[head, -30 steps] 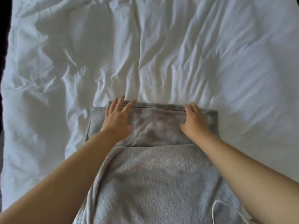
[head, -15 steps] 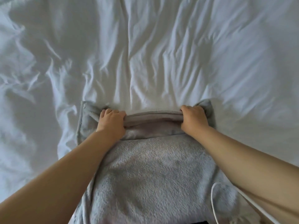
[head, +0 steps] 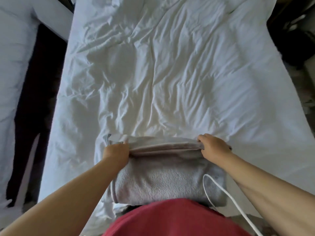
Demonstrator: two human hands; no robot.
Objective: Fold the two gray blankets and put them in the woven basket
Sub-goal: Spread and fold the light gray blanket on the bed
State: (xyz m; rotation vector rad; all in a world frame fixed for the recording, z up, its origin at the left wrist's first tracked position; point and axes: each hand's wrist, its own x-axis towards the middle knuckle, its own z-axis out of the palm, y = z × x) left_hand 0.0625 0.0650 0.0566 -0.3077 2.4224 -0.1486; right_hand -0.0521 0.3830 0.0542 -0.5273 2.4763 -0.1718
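Both grips are on the gray blanket (head: 162, 183), which lies folded on the white bed (head: 170, 82) at the near edge, right in front of the person. The left grip (head: 117, 153) is clamped on the blanket's far folded edge at its left end, fingers curled round the layers. The right grip (head: 213, 149) holds the same edge at the right end, knuckles up and fingers wrapped into the fabric. Between the two grips the edge runs taut, its stacked layers showing as pale seams. A loose corner of blanket pokes out just beyond the left grip on its outer side. Nearer the body than both grips sits the fluffy bulk of the blanket, reaching a red shirt (head: 170, 218). A white cable (head: 221, 189) loops over the blanket on the near side of the right grip, alongside that forearm. Beyond the grips stretches crumpled sheet. Well off to the left grip's side, across a dark gap (head: 34, 116), there's a second white bed (head: 13, 65).
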